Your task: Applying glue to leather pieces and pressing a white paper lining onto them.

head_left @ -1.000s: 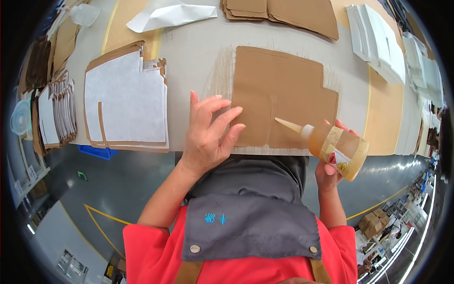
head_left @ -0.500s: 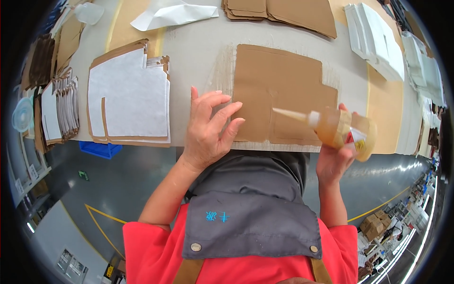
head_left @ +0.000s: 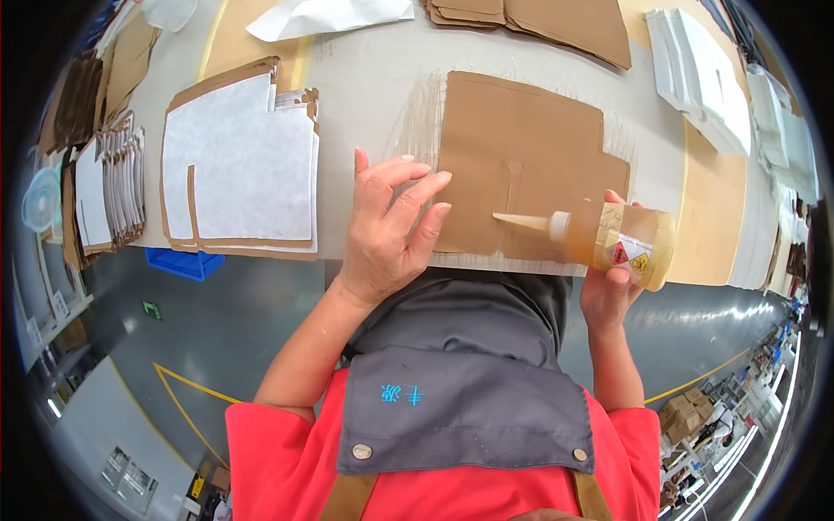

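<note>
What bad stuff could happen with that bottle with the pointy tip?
The bottle is tipped sideways in the right hand, its pointy tip over the brown sheet, so drips might land in the wrong spot. The left hand is at the sheet's left edge, so its fingers could get messy. Red and yellow warning diamonds suggest what's inside may be harmful.

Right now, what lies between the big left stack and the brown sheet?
Between stack and sheet, the head view shows your left hand and grey tabletop.

Bottle (head_left: 620, 240) hides lower right corner of cardboard (head_left: 530, 130)
</note>
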`<control>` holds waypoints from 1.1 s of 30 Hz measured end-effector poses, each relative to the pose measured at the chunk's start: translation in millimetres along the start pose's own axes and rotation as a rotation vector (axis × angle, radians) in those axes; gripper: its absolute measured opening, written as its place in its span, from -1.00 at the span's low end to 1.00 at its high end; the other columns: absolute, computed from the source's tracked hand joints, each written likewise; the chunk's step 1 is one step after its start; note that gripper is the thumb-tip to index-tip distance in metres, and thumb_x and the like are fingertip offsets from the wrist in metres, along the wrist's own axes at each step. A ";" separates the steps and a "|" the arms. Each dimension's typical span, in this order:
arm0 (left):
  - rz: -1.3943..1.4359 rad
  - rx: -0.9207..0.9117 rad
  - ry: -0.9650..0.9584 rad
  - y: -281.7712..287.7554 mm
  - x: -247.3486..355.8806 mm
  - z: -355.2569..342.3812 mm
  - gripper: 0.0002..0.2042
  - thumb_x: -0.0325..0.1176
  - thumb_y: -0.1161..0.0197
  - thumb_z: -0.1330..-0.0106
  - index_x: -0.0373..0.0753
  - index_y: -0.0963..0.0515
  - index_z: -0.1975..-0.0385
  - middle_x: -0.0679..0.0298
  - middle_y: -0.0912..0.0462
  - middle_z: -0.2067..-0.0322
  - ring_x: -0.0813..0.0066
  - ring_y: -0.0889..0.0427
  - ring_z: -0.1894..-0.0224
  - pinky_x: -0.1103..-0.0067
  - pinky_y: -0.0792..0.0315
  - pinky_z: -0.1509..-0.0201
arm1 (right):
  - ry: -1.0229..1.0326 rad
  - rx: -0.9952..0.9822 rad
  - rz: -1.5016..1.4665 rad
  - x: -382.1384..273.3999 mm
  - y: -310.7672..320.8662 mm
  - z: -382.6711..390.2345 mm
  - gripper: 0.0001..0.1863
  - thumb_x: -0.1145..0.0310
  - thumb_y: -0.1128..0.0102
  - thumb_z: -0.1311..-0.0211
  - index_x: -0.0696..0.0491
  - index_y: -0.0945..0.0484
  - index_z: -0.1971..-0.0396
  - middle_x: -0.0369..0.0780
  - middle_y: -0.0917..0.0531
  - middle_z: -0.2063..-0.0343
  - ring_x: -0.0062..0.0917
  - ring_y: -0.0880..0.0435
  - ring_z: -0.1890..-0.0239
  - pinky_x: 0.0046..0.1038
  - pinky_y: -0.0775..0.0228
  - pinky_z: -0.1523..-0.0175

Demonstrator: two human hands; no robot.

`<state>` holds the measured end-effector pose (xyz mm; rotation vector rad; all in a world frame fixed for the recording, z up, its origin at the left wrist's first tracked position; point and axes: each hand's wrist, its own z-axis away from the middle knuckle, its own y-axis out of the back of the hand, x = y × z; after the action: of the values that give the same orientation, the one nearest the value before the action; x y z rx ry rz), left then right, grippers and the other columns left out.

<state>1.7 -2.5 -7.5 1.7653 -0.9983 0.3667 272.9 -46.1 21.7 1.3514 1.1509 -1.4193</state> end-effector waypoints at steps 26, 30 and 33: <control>0.083 0.079 0.067 5.8 -0.3 0.8 -0.76 -0.43 -0.23 -0.31 -0.24 -0.60 0.03 0.21 -0.56 0.09 0.19 -0.53 -0.05 0.13 -0.03 -0.46 | -0.004 -0.019 -0.227 -0.8 -40.1 -44.7 -0.15 -0.23 -0.09 -0.29 -0.02 -0.11 -0.39 -0.09 -0.27 -0.36 -0.28 -0.43 -0.28 -0.23 -0.51 -0.20; 0.102 0.066 0.082 5.8 1.2 1.5 -0.76 -0.42 -0.24 -0.32 -0.23 -0.61 0.04 0.23 -0.56 0.10 0.20 -0.53 -0.04 0.12 -0.02 -0.46 | 0.110 -0.075 -0.091 4.0 -48.9 -96.9 -0.23 -0.13 -0.08 -0.36 0.03 -0.13 -0.38 -0.07 -0.31 -0.33 -0.32 -0.44 -0.28 -0.21 -0.51 -0.20; 0.111 0.058 0.097 5.7 1.5 -0.1 -0.77 -0.41 -0.24 -0.32 -0.23 -0.62 0.04 0.24 -0.56 0.10 0.22 -0.53 -0.03 0.12 -0.02 -0.46 | 0.048 -0.074 -0.174 2.5 -63.8 -110.8 -0.28 0.05 -0.29 -0.29 0.10 -0.22 -0.30 -0.15 -0.45 -0.22 -0.41 -0.47 -0.22 -0.27 -0.42 -0.22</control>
<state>-1.8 -3.8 -2.9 1.7312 -1.0273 0.5507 235.7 76.2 23.8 1.2648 1.3676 -1.4580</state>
